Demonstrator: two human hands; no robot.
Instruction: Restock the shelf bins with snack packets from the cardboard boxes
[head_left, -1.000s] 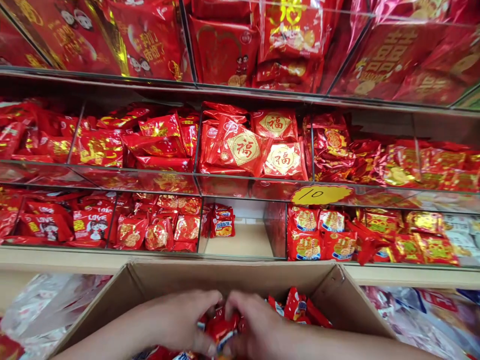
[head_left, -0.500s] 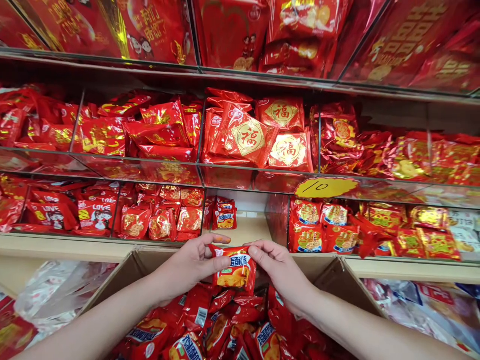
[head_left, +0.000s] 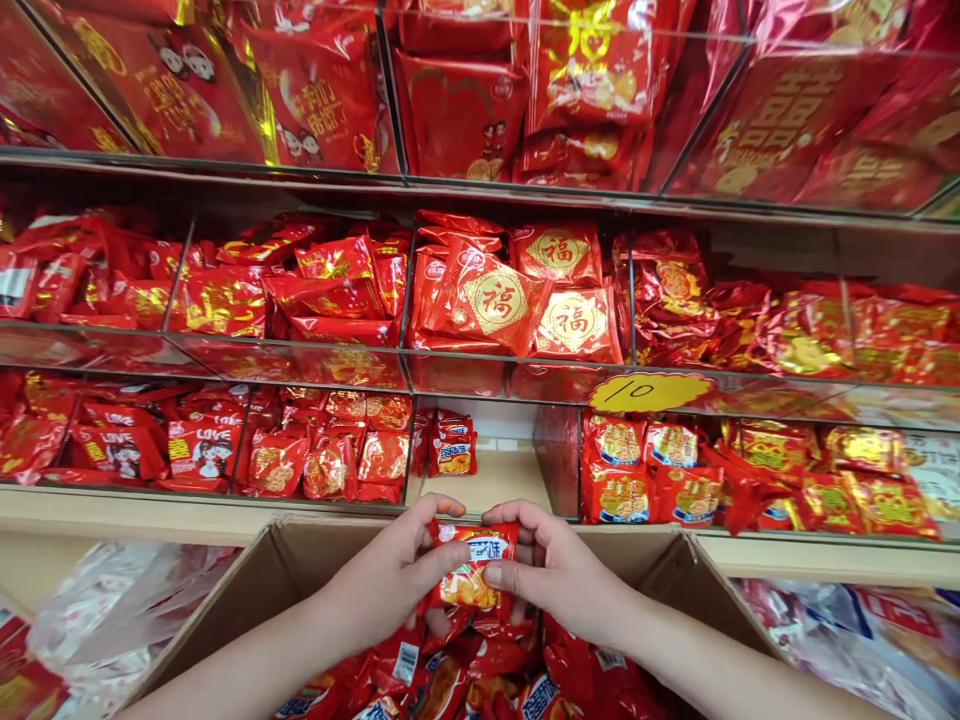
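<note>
Between my two hands is a small red snack packet [head_left: 480, 585] with blue lettering and a yellow picture, its front turned toward me. My left hand [head_left: 401, 570] grips its left side, thumb across the front. From the right, my right hand [head_left: 551, 570] holds it too, with its thumb on the face and its fingers behind. Below them a cardboard box [head_left: 225, 590] holds many loose red packets [head_left: 442, 685] of the same look. Behind the hands is a shelf compartment [head_left: 502, 490] with a small stack of matching packets [head_left: 453, 448] at its left side.
Shelf compartments with clear dividers hold red and gold packets [head_left: 495, 300] above and to both sides. A yellow price tag [head_left: 651, 391] marked 10 hangs on the shelf edge. Plastic-wrapped goods [head_left: 112, 610] lie left of the box, and more bagged goods [head_left: 862, 620] lie right.
My right hand has shifted from pinching the packet's top right corner to holding its right side, thumb on the front. The view has tilted slightly upward.
</note>
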